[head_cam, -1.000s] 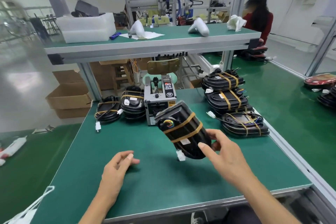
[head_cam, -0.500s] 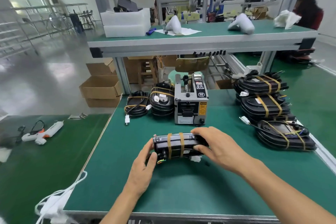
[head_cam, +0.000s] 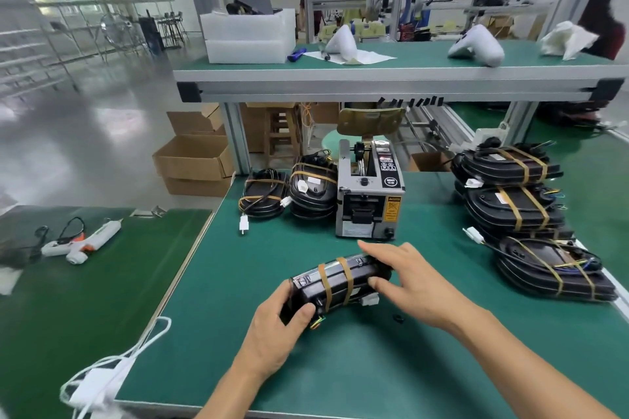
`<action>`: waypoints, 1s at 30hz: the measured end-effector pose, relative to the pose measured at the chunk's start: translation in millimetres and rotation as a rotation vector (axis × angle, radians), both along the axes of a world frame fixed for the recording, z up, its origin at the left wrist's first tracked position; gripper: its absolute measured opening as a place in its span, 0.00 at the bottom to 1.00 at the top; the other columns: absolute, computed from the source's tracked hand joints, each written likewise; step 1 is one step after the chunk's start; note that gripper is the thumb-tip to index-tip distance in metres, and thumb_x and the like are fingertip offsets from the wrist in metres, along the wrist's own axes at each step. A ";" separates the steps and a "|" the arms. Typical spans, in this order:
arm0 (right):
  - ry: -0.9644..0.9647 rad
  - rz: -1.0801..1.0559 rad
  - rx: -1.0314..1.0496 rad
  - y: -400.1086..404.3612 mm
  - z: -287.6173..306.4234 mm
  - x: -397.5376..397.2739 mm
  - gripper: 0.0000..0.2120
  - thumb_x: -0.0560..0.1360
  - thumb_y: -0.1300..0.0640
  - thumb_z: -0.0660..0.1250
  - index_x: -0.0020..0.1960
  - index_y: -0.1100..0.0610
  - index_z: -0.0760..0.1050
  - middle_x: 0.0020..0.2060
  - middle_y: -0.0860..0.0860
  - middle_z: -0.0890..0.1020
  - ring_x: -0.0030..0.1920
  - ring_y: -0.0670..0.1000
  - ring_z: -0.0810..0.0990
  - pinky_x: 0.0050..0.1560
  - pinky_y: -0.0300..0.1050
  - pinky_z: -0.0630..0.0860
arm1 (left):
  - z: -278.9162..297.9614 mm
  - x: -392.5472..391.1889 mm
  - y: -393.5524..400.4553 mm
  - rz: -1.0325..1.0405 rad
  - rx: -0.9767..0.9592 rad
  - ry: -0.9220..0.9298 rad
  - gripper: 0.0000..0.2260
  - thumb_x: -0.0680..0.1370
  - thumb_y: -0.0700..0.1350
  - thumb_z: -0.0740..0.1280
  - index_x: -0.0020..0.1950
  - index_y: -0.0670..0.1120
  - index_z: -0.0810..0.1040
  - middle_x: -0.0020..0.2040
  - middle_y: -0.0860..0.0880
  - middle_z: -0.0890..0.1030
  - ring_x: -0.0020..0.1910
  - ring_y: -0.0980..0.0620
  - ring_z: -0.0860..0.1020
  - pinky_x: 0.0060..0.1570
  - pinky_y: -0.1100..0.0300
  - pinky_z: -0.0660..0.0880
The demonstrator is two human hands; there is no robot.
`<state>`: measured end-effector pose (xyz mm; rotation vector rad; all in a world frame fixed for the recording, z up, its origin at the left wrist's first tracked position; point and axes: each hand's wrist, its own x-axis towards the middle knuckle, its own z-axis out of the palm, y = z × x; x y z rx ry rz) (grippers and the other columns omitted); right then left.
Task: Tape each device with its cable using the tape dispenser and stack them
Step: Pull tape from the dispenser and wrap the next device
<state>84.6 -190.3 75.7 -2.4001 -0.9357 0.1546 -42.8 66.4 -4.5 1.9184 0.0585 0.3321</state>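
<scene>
Head view: I am watching both hands on the taped device [head_cam: 335, 286], which is now lying on its long edge just above the green table [head_cam: 374, 367], close in front of me. A second ago the right hand alone was holding it up tilted, with the left hand resting free on the mat; half a second ago the left hand joined at its near end. The left hand [head_cam: 272, 333] is gripping the near end, thumb curled over the top corner and fingers wrapped beneath. The right hand [head_cam: 412, 286] is resting on the far end with fingers mostly extended, thumb pressing the side; I am reading that as steadying, not a full clasp. Two tan tape bands are crossing the middle of the device, binding the cable to it, and a white connector [head_cam: 370, 300] is sticking out underneath.

I am judging that the taping of this unit is finished and the two-handed hold is preparing a carry to a stack. The tape dispenser [head_cam: 369, 201] is standing just beyond the hands. Taped stacks are sitting right [head_cam: 520, 211] and left [head_cam: 313, 192] of it; either could be receiving this one.
</scene>
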 end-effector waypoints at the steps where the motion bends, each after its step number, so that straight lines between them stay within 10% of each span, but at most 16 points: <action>1: 0.042 -0.037 0.049 0.0 1.2 0.9 0.27 0.81 0.50 0.68 0.78 0.38 0.66 0.68 0.32 0.73 0.62 0.39 0.69 0.67 0.35 0.64 | 1.4 0.0 -0.2 0.002 -0.007 0.004 0.21 0.79 0.70 0.68 0.70 0.67 0.77 0.65 0.59 0.85 0.66 0.57 0.82 0.65 0.67 0.75; 10: 0.273 -0.692 0.527 45.8 23.4 47.1 0.10 0.76 0.59 0.67 0.39 0.56 0.84 0.38 0.51 0.86 0.37 0.51 0.78 0.42 0.44 0.76 | -2.2 0.7 3.8 0.029 -0.133 -0.033 0.18 0.73 0.61 0.78 0.61 0.59 0.86 0.58 0.50 0.89 0.59 0.47 0.86 0.62 0.56 0.80; 13: 0.322 -0.774 0.547 68.4 21.0 55.6 0.09 0.74 0.62 0.64 0.41 0.62 0.83 0.40 0.59 0.85 0.31 0.49 0.78 0.43 0.49 0.81 | -1.9 1.5 2.9 0.037 -0.168 -0.034 0.17 0.69 0.58 0.80 0.56 0.58 0.88 0.54 0.48 0.89 0.55 0.45 0.86 0.57 0.62 0.81; 18: 0.383 -0.847 0.668 88.9 15.3 62.6 0.11 0.79 0.63 0.65 0.50 0.52 0.85 0.48 0.45 0.84 0.35 0.50 0.85 0.39 0.43 0.79 | -2.0 2.5 5.0 0.021 -0.176 -0.024 0.18 0.67 0.58 0.82 0.55 0.58 0.89 0.53 0.49 0.90 0.54 0.47 0.87 0.56 0.64 0.80; 30: 0.622 -1.116 0.856 104.3 18.6 91.9 0.04 0.77 0.68 0.68 0.48 0.64 0.82 0.32 0.54 0.83 0.30 0.51 0.82 0.31 0.41 0.76 | 0.7 0.6 5.0 0.000 -0.207 -0.003 0.22 0.67 0.63 0.83 0.57 0.57 0.88 0.53 0.50 0.90 0.54 0.51 0.87 0.56 0.65 0.78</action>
